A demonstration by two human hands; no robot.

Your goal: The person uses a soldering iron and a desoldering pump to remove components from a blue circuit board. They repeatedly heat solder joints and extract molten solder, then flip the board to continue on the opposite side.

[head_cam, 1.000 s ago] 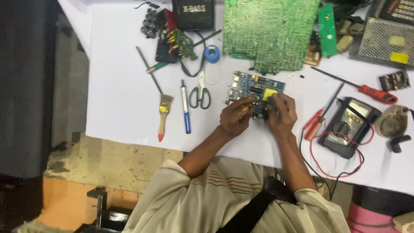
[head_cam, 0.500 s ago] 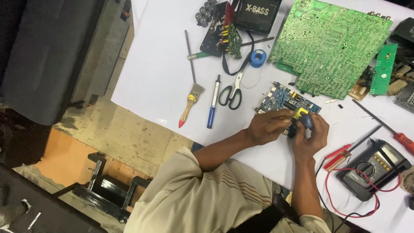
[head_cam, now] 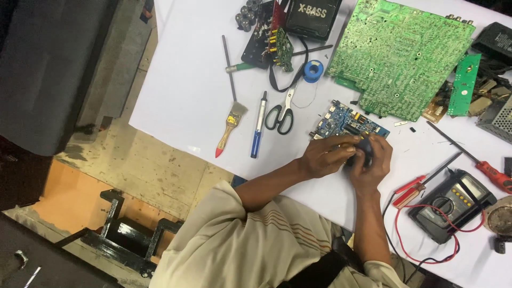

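Both hands met at the near edge of a small blue circuit board (head_cam: 346, 124) that lay flat on the white counter (head_cam: 186, 90). The left hand (head_cam: 325, 156) was curled, its fingers closed around a small dark part (head_cam: 364, 148) beside the board; the right hand (head_cam: 374, 162) was cupped against the same part from the other side, fingers bent round it — what the part was could not be told. Counted across the counter, there were three green boards: one large green circuit board (head_cam: 400, 58) just beyond the blue one, one narrow green strip board (head_cam: 463, 85) to its right, and one small green board (head_cam: 282, 49) standing by a black case. One pair of black-handled scissors (head_cam: 281, 113) lay left of the blue board, with one blue-and-white pen-shaped tool (head_cam: 257, 130) and one paintbrush with a red-tipped handle (head_cam: 228, 128) further left, all side by side. One roll of blue tape (head_cam: 313, 70) sat above the scissors. There were two long screwdrivers — a green-handled one (head_cam: 234, 64) near the brush and a red-handled one (head_cam: 474, 160) on the right. One dark multimeter (head_cam: 452, 205) with red leads rested right of the hands, and red-handled pliers (head_cam: 413, 191) lay between it and the right forearm. A black box with a white printed label (head_cam: 312, 16) sat at the far edge.
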